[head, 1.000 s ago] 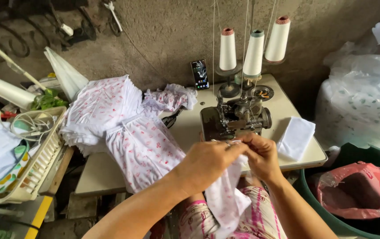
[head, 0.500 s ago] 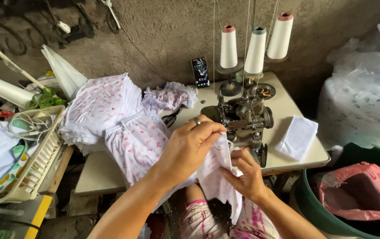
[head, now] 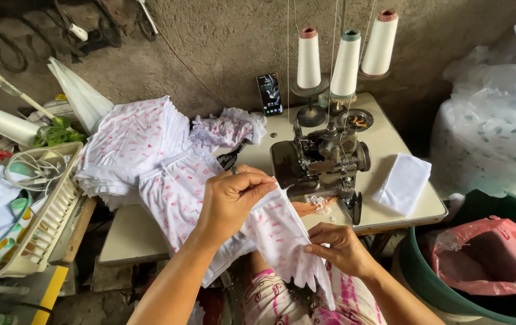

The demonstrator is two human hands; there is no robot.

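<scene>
Hands work a white cotton piece printed with small pink marks (head: 282, 235), held in front of the dark metal overlock sewing machine (head: 321, 162) on the pale worn table (head: 390, 141); the left hand (head: 231, 201) is curled tight over the upper edge of the piece, just beside the machine's front, while the right hand (head: 342, 247) pinches the lower part between thumb and fingers, nearer the lap; the cloth hangs between the two and droops over the pink patterned garment on the knees (head: 282, 301); behind the left hand a stack of the same printed fabric (head: 128, 147) lies spread on the table, with a ruffled bundle (head: 228, 127) beside it; three thread cones (head: 345, 54) stand behind the machine, a phone (head: 269, 94) leans against the wall, and a folded white cloth (head: 403, 183) lies at the table's right edge; a green tub with a pink bag (head: 486, 256) sits at the right; a white plastic basket (head: 41, 222) sits at the left.
</scene>
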